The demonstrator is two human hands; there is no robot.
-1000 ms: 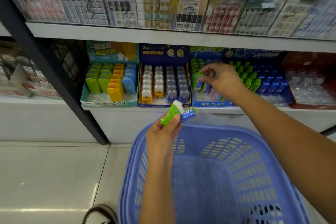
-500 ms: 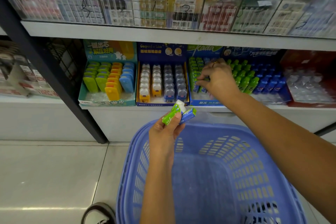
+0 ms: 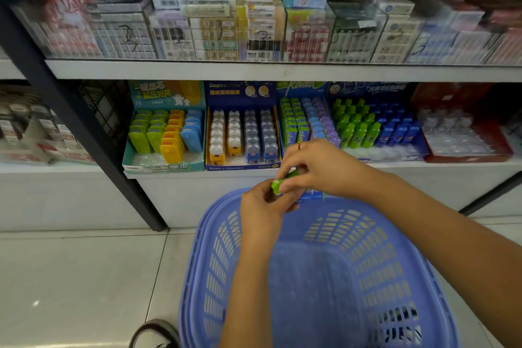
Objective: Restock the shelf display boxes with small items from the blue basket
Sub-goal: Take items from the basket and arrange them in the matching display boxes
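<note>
The light where I stand is soft and even, and it seems to come from above and behind me. The white floor tiles [image 3: 70, 277] are bright, with one small point of glare near the left edge and a pale reflection. The top of the picture is dark, and the upper shelf [image 3: 282, 70] carries clear boxes [image 3: 254, 28] that look blurred and smeared, mostly toward both corners. The lens bends straight lines, so the black post [image 3: 70, 110] leans strongly. My hands make almost no shadow. The far right end of the lower shelf [image 3: 466, 162] is dim.
</note>
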